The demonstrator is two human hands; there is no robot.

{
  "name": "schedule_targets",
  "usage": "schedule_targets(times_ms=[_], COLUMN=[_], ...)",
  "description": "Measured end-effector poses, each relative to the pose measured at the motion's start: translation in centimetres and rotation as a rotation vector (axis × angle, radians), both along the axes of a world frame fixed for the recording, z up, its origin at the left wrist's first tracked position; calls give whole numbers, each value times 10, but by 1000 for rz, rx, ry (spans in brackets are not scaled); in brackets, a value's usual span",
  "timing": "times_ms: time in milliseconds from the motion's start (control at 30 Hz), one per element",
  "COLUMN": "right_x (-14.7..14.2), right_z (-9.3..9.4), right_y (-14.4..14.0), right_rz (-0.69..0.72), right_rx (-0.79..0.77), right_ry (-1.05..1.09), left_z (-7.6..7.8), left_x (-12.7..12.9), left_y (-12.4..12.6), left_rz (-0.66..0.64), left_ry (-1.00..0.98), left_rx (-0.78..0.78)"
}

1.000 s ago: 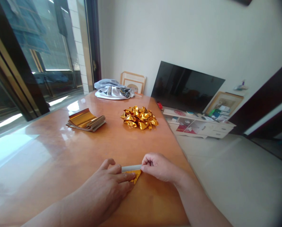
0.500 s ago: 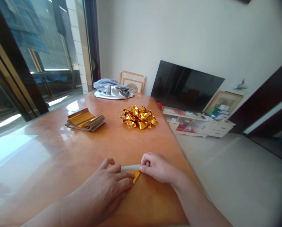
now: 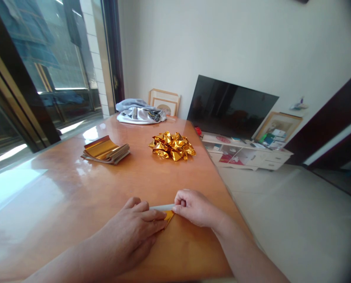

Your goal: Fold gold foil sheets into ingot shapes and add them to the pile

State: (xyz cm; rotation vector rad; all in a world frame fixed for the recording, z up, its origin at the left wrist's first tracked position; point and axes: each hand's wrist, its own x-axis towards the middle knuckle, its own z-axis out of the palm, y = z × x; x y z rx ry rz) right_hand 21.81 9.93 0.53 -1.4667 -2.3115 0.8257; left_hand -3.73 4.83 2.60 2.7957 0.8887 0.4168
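A sheet of gold foil paper (image 3: pixel 169 215) lies partly folded on the table, its pale underside showing as a strip along the far edge. My left hand (image 3: pixel 134 226) rests over it with fingers stretched out, covering much of the sheet. At the paper's right end, my right hand (image 3: pixel 191 206) pinches the corner between thumb and bent fingers. Farther off sits a heap of folded gold foil pieces (image 3: pixel 172 146). Left of that heap is a stack of gold foil sheets (image 3: pixel 106 151), the top one curling up.
The glossy wooden table (image 3: pixel 104 188) has its right edge close to my right forearm. Grey and blue cloth (image 3: pixel 140 112) is bunched at the far end. Beyond stand a television (image 3: pixel 232 106) and a white cabinet (image 3: pixel 252 157). A glass door (image 3: pixel 63 59) is at left.
My left fingers have shifted slightly over the paper and now hide a little more of its gold face. My right hand keeps its pinch in nearly the same spot.
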Motion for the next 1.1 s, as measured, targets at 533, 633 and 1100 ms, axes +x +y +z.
schedule_targets(times_ms=[533,633,1100], right_x=[-1,-2,-16], right_z=[-5,-5,16], right_y=[-2,-4,-40], right_rz=[-6,-4,43], right_rx=[42,57,400], right_ry=[-14,-40,-221], left_z=[2,-2,-11], left_x=[1,1,0], left_y=[10,13,14], left_rz=[50,25,-3], left_ry=[-15,-16,-51], left_rx=[-195,-184,-102])
